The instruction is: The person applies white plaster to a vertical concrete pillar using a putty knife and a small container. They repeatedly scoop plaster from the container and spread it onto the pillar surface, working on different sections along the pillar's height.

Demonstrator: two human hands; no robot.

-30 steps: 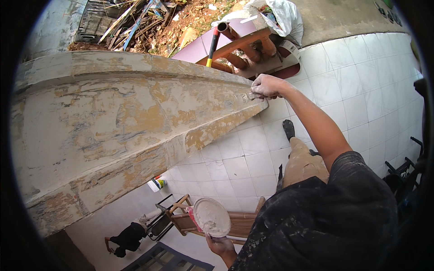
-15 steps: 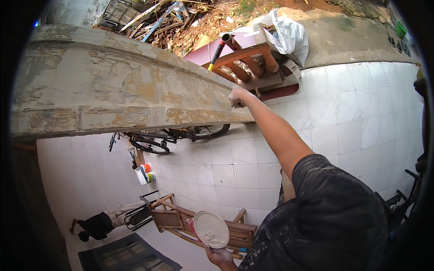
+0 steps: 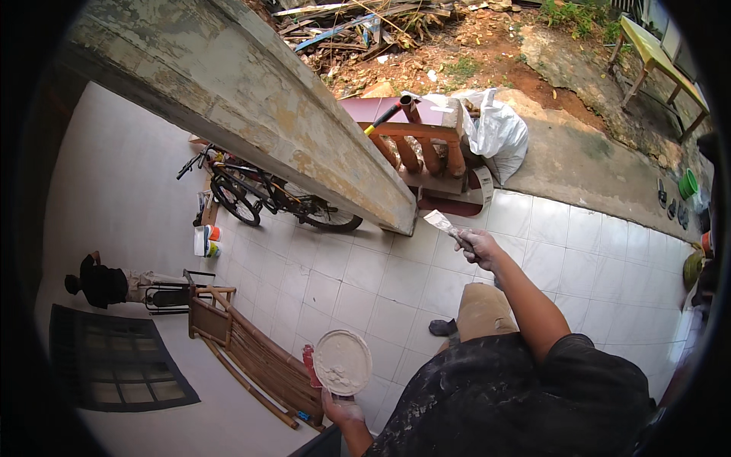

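Observation:
In my right hand (image 3: 480, 250) is a putty knife (image 3: 440, 221), its broad blade smeared with white paste and aimed up and left. The fingers wrap its handle, in the air a little right of the pillar's foot. The pillar (image 3: 251, 99) is patchy grey and tan, slanting from the upper left to the tiles. Low in the picture, my left hand (image 3: 344, 411) grips a round tub (image 3: 343, 364) of white putty from below; the putty's surface is lumpy. Both hands carry white smears.
Behind the pillar stand bicycles (image 3: 259, 186) and small paint buckets (image 3: 207, 240). A bamboo bench (image 3: 255, 358) is on the left, with another person (image 3: 106, 283) beyond it. Past the white tiled floor (image 3: 365, 293) are a brown balustrade (image 3: 422, 141) and a white sack (image 3: 495, 137).
My right hand has come away from the pillar, down and to the right, and the putty knife now shows plainly. The whole view has turned; the left hand still holds the tub.

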